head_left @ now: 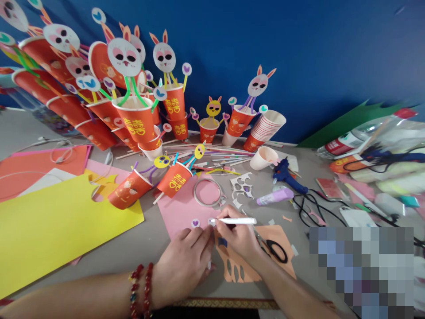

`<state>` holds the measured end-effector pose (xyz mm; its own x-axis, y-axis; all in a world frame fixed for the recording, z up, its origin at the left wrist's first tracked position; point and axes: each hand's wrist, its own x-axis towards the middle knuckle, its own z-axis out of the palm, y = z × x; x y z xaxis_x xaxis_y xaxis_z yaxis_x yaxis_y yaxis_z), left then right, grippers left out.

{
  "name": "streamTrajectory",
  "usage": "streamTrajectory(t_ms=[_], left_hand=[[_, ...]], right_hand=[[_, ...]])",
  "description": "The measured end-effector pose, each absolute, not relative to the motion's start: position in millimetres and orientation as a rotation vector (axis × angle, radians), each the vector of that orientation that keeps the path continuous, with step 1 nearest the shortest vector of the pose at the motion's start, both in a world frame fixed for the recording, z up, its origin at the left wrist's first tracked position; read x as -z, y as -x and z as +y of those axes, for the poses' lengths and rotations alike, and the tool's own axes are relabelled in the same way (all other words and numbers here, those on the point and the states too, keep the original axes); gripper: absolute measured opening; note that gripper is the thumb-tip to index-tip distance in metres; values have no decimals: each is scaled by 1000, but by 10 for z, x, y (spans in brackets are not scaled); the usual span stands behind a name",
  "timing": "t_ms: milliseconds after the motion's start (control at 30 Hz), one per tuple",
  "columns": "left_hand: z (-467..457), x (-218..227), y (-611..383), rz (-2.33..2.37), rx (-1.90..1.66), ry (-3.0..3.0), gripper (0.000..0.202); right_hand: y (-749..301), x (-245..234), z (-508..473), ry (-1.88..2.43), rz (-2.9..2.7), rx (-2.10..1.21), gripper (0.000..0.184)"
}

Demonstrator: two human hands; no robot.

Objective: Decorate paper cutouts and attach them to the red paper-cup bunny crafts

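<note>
My right hand [237, 237] grips a white pen [236, 220] that lies nearly level, its tip pointing left at a small round paper disc [211, 221] on the pink paper sheet [181, 210]. My left hand [186, 261], with a red bead bracelet on the wrist, rests palm down on the table, its fingertips pressed beside that disc. A second small disc with a purple heart [195, 223] lies just left of it. Under my right hand lies an orange paper sheet [247, 270] with ear-shaped cutouts, and black-handled scissors [274, 248] rest on it.
Many red paper cups with rabbit faces [133, 102] stand stacked at the back left. A large yellow sheet [49, 226] lies at left. A roll of tape [207, 192], a purple glue stick [275, 196], a blue glue gun [287, 175] and cables lie to the right.
</note>
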<state>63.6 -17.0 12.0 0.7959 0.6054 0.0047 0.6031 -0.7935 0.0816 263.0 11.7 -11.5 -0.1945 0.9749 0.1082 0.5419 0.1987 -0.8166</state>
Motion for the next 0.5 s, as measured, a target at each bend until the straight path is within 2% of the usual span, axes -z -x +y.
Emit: streamTrajectory(t_ms=[500], left_hand=[[-167,-128,-635,964,-26,-2904,57]], right_hand=[[-2633,104,116,1433,-1865,-822,12]])
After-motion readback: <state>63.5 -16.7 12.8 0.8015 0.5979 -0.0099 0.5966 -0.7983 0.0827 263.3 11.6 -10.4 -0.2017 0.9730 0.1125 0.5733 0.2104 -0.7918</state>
